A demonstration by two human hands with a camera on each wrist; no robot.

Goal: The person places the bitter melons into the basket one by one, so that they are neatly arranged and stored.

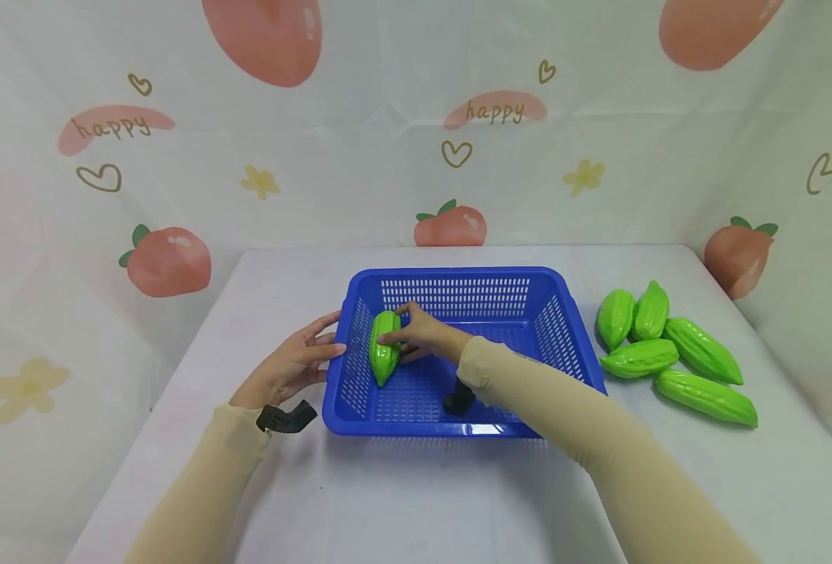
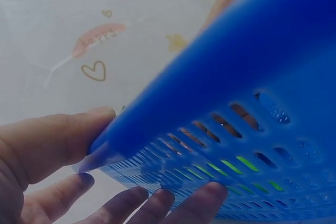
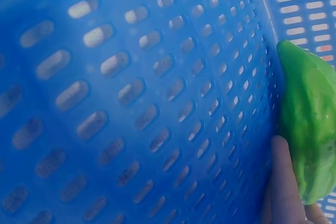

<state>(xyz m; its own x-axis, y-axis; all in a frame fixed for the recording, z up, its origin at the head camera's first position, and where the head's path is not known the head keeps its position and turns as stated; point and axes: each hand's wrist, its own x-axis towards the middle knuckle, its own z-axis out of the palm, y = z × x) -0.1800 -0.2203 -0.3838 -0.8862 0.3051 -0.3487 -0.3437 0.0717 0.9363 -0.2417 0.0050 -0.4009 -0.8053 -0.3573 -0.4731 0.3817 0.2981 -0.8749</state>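
One green gourd (image 1: 384,346), ribbed and glossy, sits inside the blue basket (image 1: 458,276), held by the right hand (image 1: 423,333). The fingers curl over its upper half and the thumb presses its near side, so the grip is closed on it. The gourd lies against the basket's left wall, pointed tip toward the person, just beneath the palm. The right wrist view shows the same gourd (image 3: 310,129) next to the slotted wall of the basket (image 3: 131,93), with one fingertip (image 3: 283,182) touching its lower edge.

One left hand (image 1: 292,364) rests on the outside of that same left wall. Its fingers are spread and nearly straight, tips touching the rim, gripping nothing. In the left wrist view the thumb (image 2: 58,140) lies along the top of the basket's rim (image 2: 220,66) while the other fingers (image 2: 199,203) press flat against the slotted wall below; green shows through the slots.

Five more gourds (image 1: 673,352) lie in a loose cluster on the white table (image 1: 416,501), well apart from the right hand, beyond the basket's right wall. Two stand close together at the back, three lie lower and nearer.

Two beige sleeves cover both forearms; a black strap (image 1: 285,417) sits at the left wrist, and another dark mount (image 1: 458,398) hangs under the right wrist above the basket floor.

One backdrop, pale with peaches, hearts and the word "happy".
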